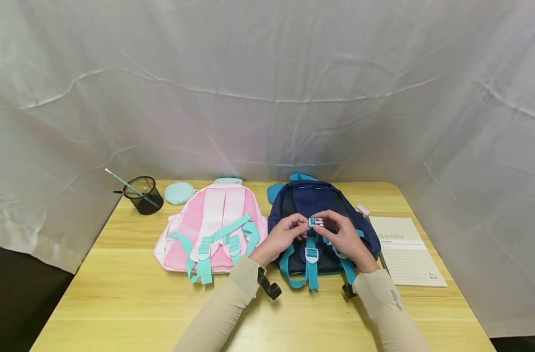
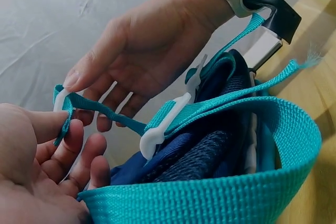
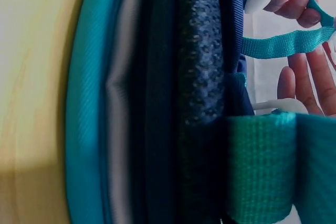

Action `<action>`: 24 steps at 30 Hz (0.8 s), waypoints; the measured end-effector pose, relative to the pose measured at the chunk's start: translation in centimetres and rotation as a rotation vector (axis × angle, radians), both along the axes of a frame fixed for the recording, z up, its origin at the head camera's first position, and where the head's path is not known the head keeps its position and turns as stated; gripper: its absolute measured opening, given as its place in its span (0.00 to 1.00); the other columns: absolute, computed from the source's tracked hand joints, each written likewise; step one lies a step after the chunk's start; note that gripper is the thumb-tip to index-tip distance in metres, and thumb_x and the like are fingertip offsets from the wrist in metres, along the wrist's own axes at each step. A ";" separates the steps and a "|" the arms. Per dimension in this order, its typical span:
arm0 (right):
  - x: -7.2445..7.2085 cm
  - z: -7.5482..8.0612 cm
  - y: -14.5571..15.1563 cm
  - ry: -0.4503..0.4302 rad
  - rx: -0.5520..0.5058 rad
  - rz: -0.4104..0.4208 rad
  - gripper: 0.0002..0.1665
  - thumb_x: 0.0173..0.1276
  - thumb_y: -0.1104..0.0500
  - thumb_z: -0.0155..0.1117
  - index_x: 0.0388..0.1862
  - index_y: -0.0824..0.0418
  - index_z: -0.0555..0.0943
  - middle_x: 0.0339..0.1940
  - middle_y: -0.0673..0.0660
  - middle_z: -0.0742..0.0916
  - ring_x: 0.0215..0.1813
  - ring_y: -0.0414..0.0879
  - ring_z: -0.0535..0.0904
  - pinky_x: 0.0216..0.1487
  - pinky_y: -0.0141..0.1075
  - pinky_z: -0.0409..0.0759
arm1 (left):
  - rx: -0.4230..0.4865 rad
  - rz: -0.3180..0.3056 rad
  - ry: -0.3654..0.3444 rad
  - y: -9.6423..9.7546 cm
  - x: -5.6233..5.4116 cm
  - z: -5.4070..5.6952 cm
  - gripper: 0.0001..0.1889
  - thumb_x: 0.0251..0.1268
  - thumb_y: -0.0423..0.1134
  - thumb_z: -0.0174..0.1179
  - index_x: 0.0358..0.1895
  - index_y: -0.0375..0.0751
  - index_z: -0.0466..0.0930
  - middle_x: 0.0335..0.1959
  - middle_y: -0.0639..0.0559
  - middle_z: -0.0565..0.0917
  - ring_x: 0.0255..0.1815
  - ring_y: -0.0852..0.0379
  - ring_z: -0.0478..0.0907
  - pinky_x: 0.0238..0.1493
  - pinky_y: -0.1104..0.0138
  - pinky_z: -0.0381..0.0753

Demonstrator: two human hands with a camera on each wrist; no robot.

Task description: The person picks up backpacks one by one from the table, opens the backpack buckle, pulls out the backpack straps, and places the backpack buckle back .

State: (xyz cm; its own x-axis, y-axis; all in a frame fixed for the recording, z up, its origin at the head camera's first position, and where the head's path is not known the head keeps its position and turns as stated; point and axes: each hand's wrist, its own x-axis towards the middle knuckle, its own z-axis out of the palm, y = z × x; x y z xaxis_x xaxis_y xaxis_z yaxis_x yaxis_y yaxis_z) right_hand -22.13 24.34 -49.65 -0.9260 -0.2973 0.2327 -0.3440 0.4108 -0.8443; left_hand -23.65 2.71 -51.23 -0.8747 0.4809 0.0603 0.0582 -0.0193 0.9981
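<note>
A navy backpack [image 1: 311, 195] with teal straps lies back-side up on the table. Above its middle, both hands meet at a white side-release buckle [image 1: 316, 222], its prongs pointing right in the head view. My left hand [image 1: 282, 237] pinches the teal strap [image 2: 67, 121] beside the buckle, between thumb and fingers. From the other side my right hand [image 1: 344, 239] grips the buckle with thumb and forefinger. This strap runs through the buckle and back down to the bag. White strap adjusters [image 1: 311, 254] sit lower on the backpack. In the right wrist view, the bag's edge fills most of the frame.
Left of the navy bag lies a pink backpack [image 1: 223, 200] with mint straps. Farther left are a round light-blue pouch [image 1: 179, 193] and a black mesh cup [image 1: 147, 203] with a pencil [image 1: 122, 181]. At right lie a notebook [image 1: 408, 264] and a small pink block [image 1: 363, 210].
</note>
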 end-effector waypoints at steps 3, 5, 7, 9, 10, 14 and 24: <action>0.0 0.1 0.0 -0.015 0.019 -0.009 0.15 0.76 0.63 0.65 0.59 0.62 0.82 0.54 0.61 0.87 0.51 0.39 0.82 0.55 0.31 0.80 | 0.003 -0.014 0.003 0.0 0.0 0.0 0.09 0.82 0.38 0.54 0.49 0.35 0.79 0.39 0.45 0.81 0.42 0.55 0.79 0.46 0.68 0.77; 0.1 0.4 -0.1 -0.033 0.036 -0.011 0.14 0.77 0.63 0.64 0.59 0.64 0.82 0.53 0.62 0.87 0.50 0.41 0.83 0.55 0.32 0.81 | 0.006 -0.025 0.007 0.0 -0.1 0.0 0.10 0.82 0.39 0.53 0.49 0.35 0.79 0.37 0.48 0.80 0.42 0.54 0.79 0.46 0.68 0.77; 0.6 1.3 -0.4 -0.052 0.040 -0.005 0.14 0.77 0.62 0.64 0.58 0.65 0.82 0.52 0.62 0.87 0.50 0.42 0.83 0.55 0.33 0.81 | 0.007 -0.030 0.009 0.0 -0.2 0.0 0.10 0.82 0.39 0.53 0.50 0.35 0.78 0.37 0.51 0.79 0.42 0.56 0.79 0.46 0.68 0.76; 0.8 1.6 -0.5 -0.058 0.043 0.003 0.14 0.77 0.62 0.64 0.57 0.65 0.83 0.51 0.62 0.87 0.50 0.42 0.84 0.55 0.34 0.82 | 0.006 -0.034 0.008 0.0 -0.3 -0.1 0.10 0.82 0.39 0.52 0.50 0.35 0.78 0.37 0.51 0.80 0.41 0.57 0.79 0.46 0.68 0.76; 0.8 1.6 -0.4 -0.058 0.040 0.007 0.14 0.77 0.61 0.65 0.57 0.63 0.83 0.51 0.61 0.87 0.50 0.43 0.84 0.55 0.34 0.82 | 0.004 -0.037 0.008 0.0 -0.4 -0.1 0.10 0.83 0.39 0.52 0.50 0.35 0.78 0.38 0.51 0.80 0.41 0.58 0.79 0.46 0.68 0.76; 0.1 0.3 0.1 -0.033 0.027 0.016 0.12 0.76 0.58 0.67 0.56 0.58 0.85 0.51 0.58 0.88 0.50 0.43 0.85 0.55 0.32 0.82 | -0.006 -0.043 0.000 0.0 -0.4 -0.1 0.10 0.83 0.39 0.53 0.50 0.36 0.78 0.39 0.50 0.81 0.41 0.58 0.78 0.45 0.68 0.76; -0.2 0.3 -0.1 0.011 0.075 -0.010 0.13 0.76 0.62 0.65 0.57 0.61 0.84 0.50 0.59 0.86 0.49 0.42 0.82 0.55 0.31 0.80 | -0.019 -0.014 -0.011 -0.2 -0.2 0.2 0.10 0.82 0.38 0.53 0.51 0.35 0.80 0.38 0.51 0.82 0.41 0.58 0.80 0.47 0.68 0.76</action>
State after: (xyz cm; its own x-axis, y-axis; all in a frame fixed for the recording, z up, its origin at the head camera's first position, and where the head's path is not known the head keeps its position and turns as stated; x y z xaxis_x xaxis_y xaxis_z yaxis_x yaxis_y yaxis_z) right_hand -22.37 24.27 -49.35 -0.9263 -0.3053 0.2206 -0.3491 0.4758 -0.8073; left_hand -23.81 2.53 -50.99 -0.8687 0.4937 0.0413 0.0468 -0.0013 0.9989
